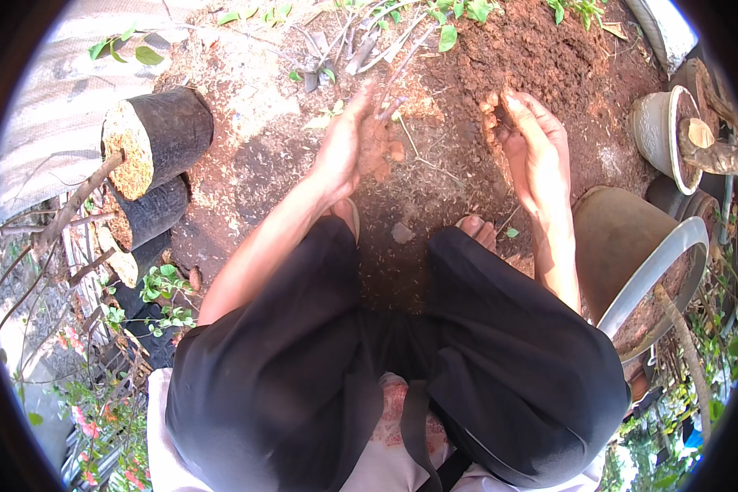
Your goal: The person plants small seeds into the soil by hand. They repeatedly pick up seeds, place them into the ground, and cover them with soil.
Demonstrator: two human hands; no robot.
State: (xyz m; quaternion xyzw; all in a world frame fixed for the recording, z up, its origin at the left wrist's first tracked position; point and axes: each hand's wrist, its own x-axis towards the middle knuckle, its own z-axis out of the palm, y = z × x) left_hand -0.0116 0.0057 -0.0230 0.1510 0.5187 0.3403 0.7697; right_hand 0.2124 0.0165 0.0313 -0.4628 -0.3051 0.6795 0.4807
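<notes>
My left hand [341, 144] is held edge-on above the ground, its fingers pointing away from me. Beside its palm are a reddish clod of soil [378, 150] and a thin bare stem [400, 67]; whether the hand grips them I cannot tell. To the right, my right hand [532, 138] has its thumb and fingers curled at the edge of a heap of loose red-brown soil [529, 49]. Crumbly soil [491, 117] lies at its fingertips, and the palm side is partly hidden. Cut branches with green leaves [360, 46] lie beyond the hands.
Black grow bags filled with soil [175, 135] lie tipped at left, with woody stems. At right are a large plastic pot [621, 246] and a smaller white pot [658, 132] holding a cut trunk [710, 150]. My feet [476, 230] rest on the soil between the hands.
</notes>
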